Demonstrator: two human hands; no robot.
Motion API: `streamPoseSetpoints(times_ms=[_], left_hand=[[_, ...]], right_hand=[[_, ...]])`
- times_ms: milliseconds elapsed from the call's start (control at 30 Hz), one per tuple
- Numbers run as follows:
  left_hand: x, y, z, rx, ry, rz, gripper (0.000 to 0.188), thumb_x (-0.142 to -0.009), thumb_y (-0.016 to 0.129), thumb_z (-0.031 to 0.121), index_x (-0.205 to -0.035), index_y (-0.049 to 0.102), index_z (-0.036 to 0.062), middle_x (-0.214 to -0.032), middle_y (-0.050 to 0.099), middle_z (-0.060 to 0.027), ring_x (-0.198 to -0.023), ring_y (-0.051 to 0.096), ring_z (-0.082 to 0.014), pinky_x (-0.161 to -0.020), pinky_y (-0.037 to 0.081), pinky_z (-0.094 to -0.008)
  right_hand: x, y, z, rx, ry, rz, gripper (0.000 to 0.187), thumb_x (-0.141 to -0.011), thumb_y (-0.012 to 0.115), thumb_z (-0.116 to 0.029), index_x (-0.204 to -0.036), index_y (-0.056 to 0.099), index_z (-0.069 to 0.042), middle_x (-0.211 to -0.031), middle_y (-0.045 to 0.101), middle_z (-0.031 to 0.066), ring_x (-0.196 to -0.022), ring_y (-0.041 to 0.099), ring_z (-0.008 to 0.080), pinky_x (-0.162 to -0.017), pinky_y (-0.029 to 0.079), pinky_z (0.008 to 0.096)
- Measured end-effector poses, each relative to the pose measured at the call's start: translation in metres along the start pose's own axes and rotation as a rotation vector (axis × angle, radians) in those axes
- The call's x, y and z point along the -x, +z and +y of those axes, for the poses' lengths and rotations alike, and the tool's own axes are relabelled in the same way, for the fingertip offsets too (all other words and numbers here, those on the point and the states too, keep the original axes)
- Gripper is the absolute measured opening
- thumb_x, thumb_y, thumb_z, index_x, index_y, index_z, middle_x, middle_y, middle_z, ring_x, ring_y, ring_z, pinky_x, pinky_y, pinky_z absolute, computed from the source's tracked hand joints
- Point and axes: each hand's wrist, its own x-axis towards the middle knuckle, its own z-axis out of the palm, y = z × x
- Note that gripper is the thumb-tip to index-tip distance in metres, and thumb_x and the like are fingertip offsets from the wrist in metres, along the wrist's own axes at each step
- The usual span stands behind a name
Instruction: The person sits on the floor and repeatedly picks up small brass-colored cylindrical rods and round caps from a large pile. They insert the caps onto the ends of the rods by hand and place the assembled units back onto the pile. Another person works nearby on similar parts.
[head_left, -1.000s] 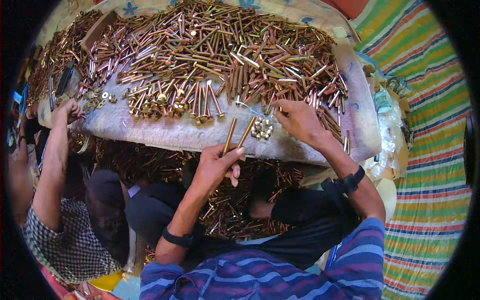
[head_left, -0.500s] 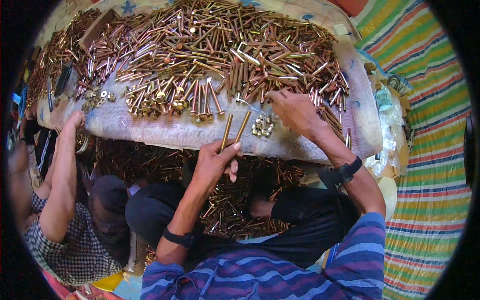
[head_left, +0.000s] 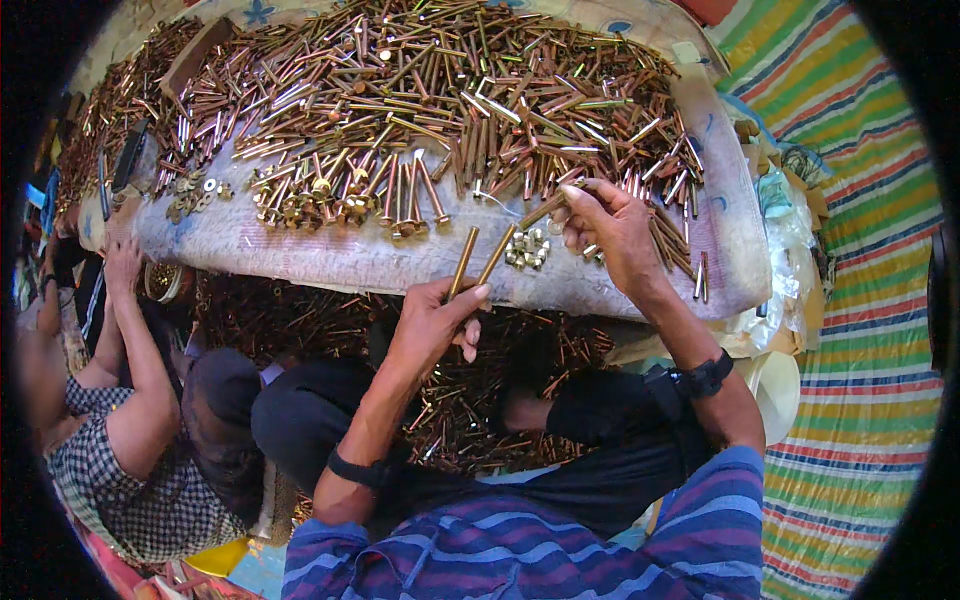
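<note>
My left hand [head_left: 432, 322] is closed round two long brass-coloured bolts [head_left: 466, 258] in front of the padded table's near edge. Their shanks stick up and lean to the right; their lower ends are hidden in my fingers. Farther right, over the table, my right hand [head_left: 612, 232] pinches another bolt [head_left: 541, 212] that points left toward the first two. Below that bolt lies a cluster of silvery nuts [head_left: 527, 250]. A large heap of loose bolts [head_left: 420, 75] covers the far part of the table, just beyond my right hand.
Bolts with fitted pieces [head_left: 310, 200] stand bunched left of centre, beside loose washers [head_left: 200, 195]. More bolts lie below the table [head_left: 480, 420]. On the left sits a co-worker in a checked shirt [head_left: 150, 490]. Clear plastic bags [head_left: 790, 250] and a striped sheet [head_left: 870, 330] are at right.
My right hand has drawn back from the heap's edge, and a bolt now shows in its fingers. My left hand has barely moved. The co-worker's hand has dropped slightly nearer the table's edge.
</note>
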Motion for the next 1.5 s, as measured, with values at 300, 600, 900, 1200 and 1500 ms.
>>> streamPoseSetpoints(times_ms=[300, 600, 900, 1200, 1500], left_hand=[[0.002, -0.001, 0.003, -0.064, -0.019, 0.017, 0.026, -0.097, 0.068, 0.015, -0.107, 0.067, -0.0085, -0.072, 0.061, -0.0044, -0.052, 0.056, -0.0087, -0.04, 0.048, -0.0257], [0.004, 0.001, 0.008, -0.065, -0.008, -0.061, 0.029, -0.098, 0.067, 0.012, -0.115, 0.066, -0.0115, -0.085, 0.065, -0.011, -0.059, 0.065, -0.0143, -0.045, 0.056, -0.0281], [0.004, -0.003, 0.005, 0.023, 0.018, -0.076, 0.029, -0.098, 0.066, 0.011, -0.116, 0.065, -0.0121, -0.091, 0.066, -0.0126, -0.068, 0.07, -0.0204, -0.05, 0.06, -0.0309], [0.002, -0.002, 0.006, 0.002, 0.035, -0.013, 0.027, -0.097, 0.066, 0.01, -0.111, 0.065, -0.0137, -0.09, 0.065, -0.0136, -0.064, 0.068, -0.0195, -0.047, 0.059, -0.0305], [-0.001, -0.006, 0.002, -0.006, 0.034, 0.013, 0.028, -0.097, 0.066, 0.01, -0.111, 0.065, -0.0138, -0.089, 0.065, -0.0128, -0.061, 0.067, -0.0181, -0.046, 0.058, -0.0289]], right_hand=[[0.0, 0.0, 0.0, -0.013, -0.007, -0.038, 0.025, -0.102, 0.062, -0.026, -0.106, 0.068, -0.002, -0.085, 0.071, 0.0057, -0.063, 0.061, 0.0089, -0.057, 0.048, 0.0234], [0.012, 0.021, 0.005, 0.187, -0.073, -0.178, 0.026, -0.097, 0.069, -0.026, -0.099, 0.072, 0.0, -0.077, 0.07, 0.0023, -0.059, 0.06, 0.0061, -0.053, 0.048, 0.0245], [0.013, 0.036, 0.002, 0.222, -0.003, -0.367, 0.029, -0.094, 0.071, -0.027, -0.1, 0.072, 0.002, -0.072, 0.066, 0.0029, -0.058, 0.058, 0.0082, -0.052, 0.046, 0.0258], [-0.023, 0.017, 0.019, 1.028, -0.208, -0.141, 0.04, -0.089, 0.068, -0.034, -0.097, 0.073, 0.005, -0.091, 0.072, 0.0262, -0.086, 0.071, 0.0405, -0.079, 0.055, 0.0506], [-0.037, 0.023, 0.037, 1.016, -0.286, -0.08, 0.037, -0.083, 0.066, -0.03, -0.076, 0.068, 0.007, -0.08, 0.066, 0.0308, -0.079, 0.066, 0.0487, -0.075, 0.052, 0.0553]])
